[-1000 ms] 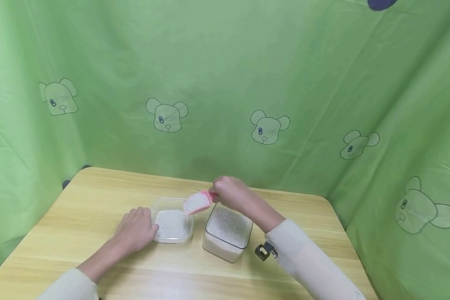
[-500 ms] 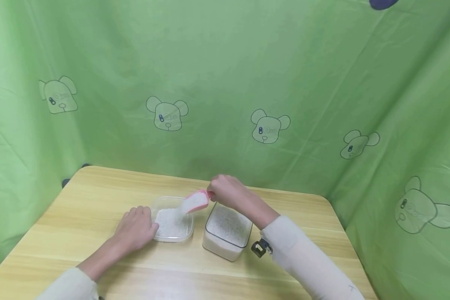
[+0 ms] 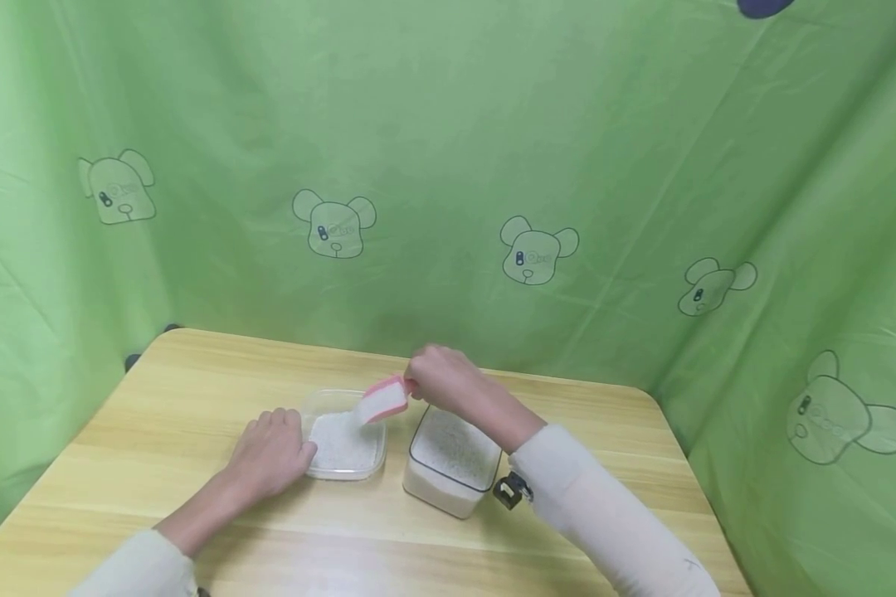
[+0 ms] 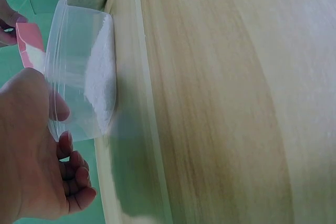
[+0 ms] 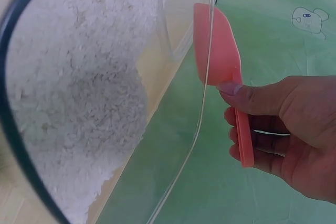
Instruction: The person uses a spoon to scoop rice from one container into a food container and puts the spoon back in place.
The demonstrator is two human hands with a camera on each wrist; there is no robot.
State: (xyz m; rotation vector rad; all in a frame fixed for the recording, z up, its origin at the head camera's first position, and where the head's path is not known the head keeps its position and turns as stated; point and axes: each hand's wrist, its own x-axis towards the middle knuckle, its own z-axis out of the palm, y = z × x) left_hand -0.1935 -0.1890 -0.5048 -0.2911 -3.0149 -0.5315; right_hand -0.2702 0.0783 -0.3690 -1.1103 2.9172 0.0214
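R hand (image 3: 442, 379) tilts scoop (image 5: 216, 45) o/ tub (image 4: 76, 31); rice (image 3: 379, 404) prob. pouring.

Legible text: none. Green fabric curtain (image 3: 433, 149): carries repeated outline prints of round-eared animal heads (image 3: 335, 230). Each of the two centre prints bears small pale lettering beside a dark blue oval mark; characters too faint to read. Off-white fabric right sleeve (image 3: 597, 506): carries a small dark mark toward the lower edge of the head view; undecipherable.
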